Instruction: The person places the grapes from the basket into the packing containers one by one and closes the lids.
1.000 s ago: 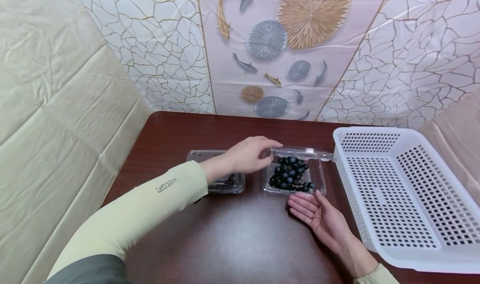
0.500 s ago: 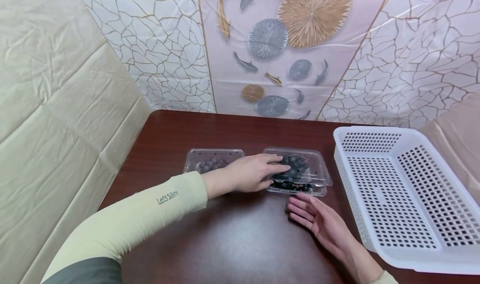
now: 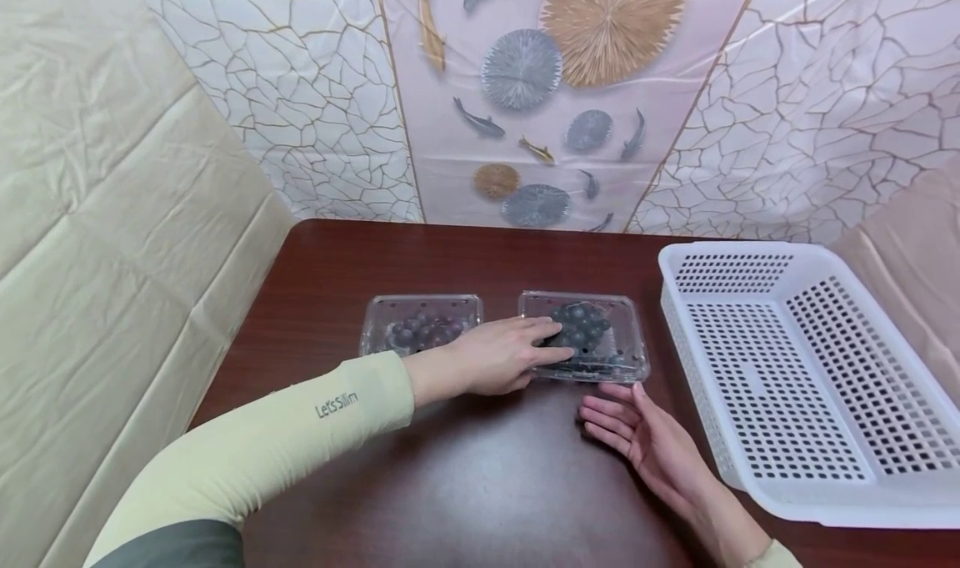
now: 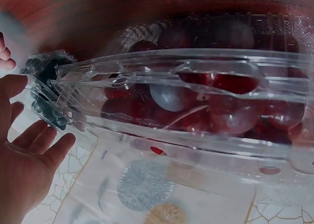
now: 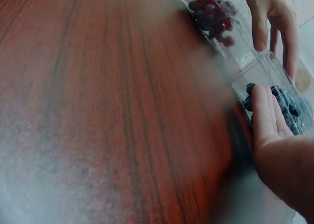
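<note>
A clear plastic clamshell box [image 3: 628,326] with dark grapes [image 3: 581,324] inside sits mid-table, its lid down. My left hand [image 3: 498,355] rests its extended fingers on the lid's left front part. My right hand [image 3: 651,439] lies just in front of the box, palm facing left, fingers extended and slightly bent, holding nothing. To the left, partly behind my left forearm, stands another clear clamshell box [image 3: 375,318] with reddish-purple grapes [image 3: 423,330]. In the left wrist view these red grapes [image 4: 235,113] show large through the plastic.
A large white perforated plastic basket [image 3: 757,384] stands on the right side of the dark brown table [image 3: 450,485]. Patterned sheeting [image 3: 315,92] hangs along the table's back edge, and a beige cloth wall [image 3: 112,218] borders the left.
The right-hand box's lid has swung down over the dark grapes. My left hand has moved from the box's far left corner toward me, onto the lid. My right hand has barely moved.
</note>
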`<state>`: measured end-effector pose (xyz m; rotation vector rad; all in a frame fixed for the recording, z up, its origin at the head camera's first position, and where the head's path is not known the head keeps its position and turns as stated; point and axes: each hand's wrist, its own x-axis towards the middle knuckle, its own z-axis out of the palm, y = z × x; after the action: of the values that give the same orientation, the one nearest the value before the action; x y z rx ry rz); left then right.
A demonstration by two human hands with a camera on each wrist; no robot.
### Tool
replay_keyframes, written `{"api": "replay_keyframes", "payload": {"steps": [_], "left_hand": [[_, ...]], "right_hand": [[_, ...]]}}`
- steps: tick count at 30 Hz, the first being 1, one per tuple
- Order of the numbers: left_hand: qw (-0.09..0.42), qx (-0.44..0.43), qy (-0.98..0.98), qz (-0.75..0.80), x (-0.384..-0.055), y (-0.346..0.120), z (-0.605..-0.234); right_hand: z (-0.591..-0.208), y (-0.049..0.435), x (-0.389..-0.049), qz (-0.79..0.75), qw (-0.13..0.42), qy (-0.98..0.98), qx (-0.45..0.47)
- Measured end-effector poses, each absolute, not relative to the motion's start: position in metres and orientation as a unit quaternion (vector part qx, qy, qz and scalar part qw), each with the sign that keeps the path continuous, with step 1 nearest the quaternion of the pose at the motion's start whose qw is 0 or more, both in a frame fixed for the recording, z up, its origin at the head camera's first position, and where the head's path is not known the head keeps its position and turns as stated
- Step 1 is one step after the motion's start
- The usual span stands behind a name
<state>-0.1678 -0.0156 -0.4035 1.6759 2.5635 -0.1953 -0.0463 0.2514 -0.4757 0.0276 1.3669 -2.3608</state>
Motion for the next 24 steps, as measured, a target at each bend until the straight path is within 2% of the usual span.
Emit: {"api": "replay_keyframes", "payload": {"steps": [11,24], "left_hand": [[0.031,0.543,0.837,-0.063,-0.167,-0.015,-0.407],[0.028,0.541,0.839,-0.052,-0.167,-0.018,-0.408]], "right_hand": [[-0.481,0.246,-0.059,-0.793,0.105,0.587,0.122],[-0.485,0.246,-0.068,-0.805,0.076,0.570,0.147]]}}
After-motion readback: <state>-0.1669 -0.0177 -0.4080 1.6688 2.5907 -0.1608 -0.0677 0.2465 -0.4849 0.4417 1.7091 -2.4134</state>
